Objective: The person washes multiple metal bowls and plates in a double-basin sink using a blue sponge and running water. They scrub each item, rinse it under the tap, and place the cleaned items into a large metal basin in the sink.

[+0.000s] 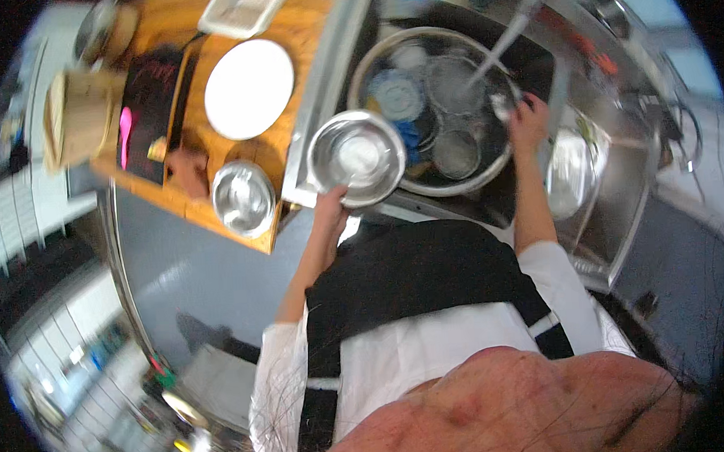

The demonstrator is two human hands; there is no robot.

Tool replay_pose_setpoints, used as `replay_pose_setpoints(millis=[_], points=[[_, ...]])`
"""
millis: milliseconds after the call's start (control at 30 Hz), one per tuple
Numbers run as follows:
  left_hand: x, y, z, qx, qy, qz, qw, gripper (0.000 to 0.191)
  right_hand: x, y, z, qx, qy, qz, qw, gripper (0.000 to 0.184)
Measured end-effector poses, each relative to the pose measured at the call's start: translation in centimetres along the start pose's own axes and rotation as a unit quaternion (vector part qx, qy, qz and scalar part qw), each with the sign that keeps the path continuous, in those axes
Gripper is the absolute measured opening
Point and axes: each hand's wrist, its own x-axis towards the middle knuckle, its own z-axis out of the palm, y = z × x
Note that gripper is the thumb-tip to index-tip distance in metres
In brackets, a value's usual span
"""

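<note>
My left hand grips the near rim of a shiny round metal bowl, holding it over the left edge of a large round basin. The basin stands inside the metal sink. It holds several round containers, including a patterned blue one and a clear one. My right hand is at the basin's right rim with its fingers bent. Beside its fingertips is a small pale thing, too blurred to name; whether I hold it is unclear.
A faucet spout slants over the basin. On the wooden counter at left are a white round plate, another metal bowl, a pale tray and a pink utensil. A metal vessel lies right of the basin.
</note>
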Motion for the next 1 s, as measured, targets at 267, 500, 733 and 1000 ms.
replay_pose_setpoints(millis=[267, 500, 733, 1000], points=[[3.3, -2.2, 0.9, 0.050, -0.009, 0.047, 0.998, 0.040, -2.4, -2.7, -10.0, 0.192, -0.043, 0.070, 0.978, 0.015], [2.2, -1.6, 1.4, 0.073, -0.085, 0.028, 0.993, 0.045, -4.1, -13.7, -8.5, 0.469, -0.209, 0.125, 0.849, 0.016], [-1.4, 0.6, 0.1, 0.133, -0.146, 0.003, 0.980, 0.039, -4.9, -19.7, -6.4, 0.457, -0.311, -0.019, 0.833, 0.047], [-2.6, 2.2, -2.3, 0.030, -0.148, 0.004, 0.988, 0.060, -5.5, -24.4, -6.7, 0.472, -0.353, -0.063, 0.806, 0.064]])
